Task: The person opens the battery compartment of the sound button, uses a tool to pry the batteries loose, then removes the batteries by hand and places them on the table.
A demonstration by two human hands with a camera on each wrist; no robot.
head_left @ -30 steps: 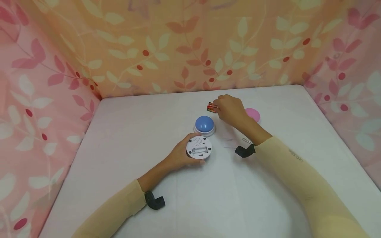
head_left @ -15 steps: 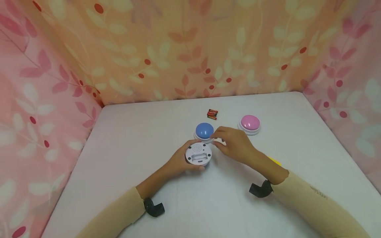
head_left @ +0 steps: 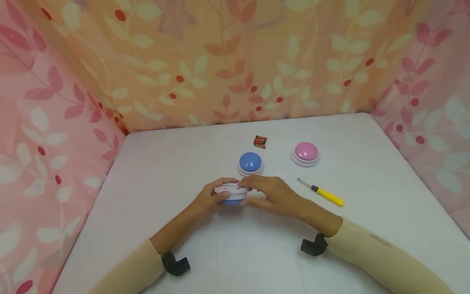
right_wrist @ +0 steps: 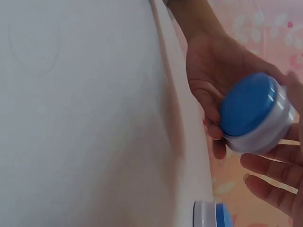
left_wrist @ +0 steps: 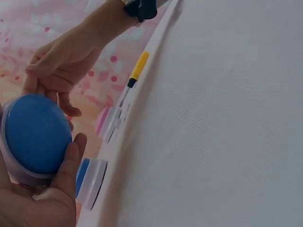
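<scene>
My left hand (head_left: 205, 201) grips a round push button (head_left: 232, 195) with a white base and a blue dome. The dome faces downward and the base is tipped up; its underside is mostly hidden from the head view. From the right, my right hand (head_left: 275, 196) reaches to the base, fingertips at its upper edge and thumb lower down by the dome. In the right wrist view, two of its fingers spread out beside the button (right_wrist: 248, 106). Whether anything lies between these fingers, I cannot tell. Just behind sits a second blue push button (head_left: 250, 163), dome up.
Several small red-and-black batteries (head_left: 260, 141) lie farther back. A pink push button (head_left: 306, 152) stands to the right. In front of it lies a screwdriver (head_left: 329, 197) with a yellow handle. A flat, pale piece (head_left: 280, 175) rests behind my right hand. Patterned cloth (head_left: 227, 61) walls off the table's far side.
My right hand has come from the batteries down to the held button. My left hand has shifted left and tilted the button, turning its battery slot from view. The screwdriver is uncovered.
</scene>
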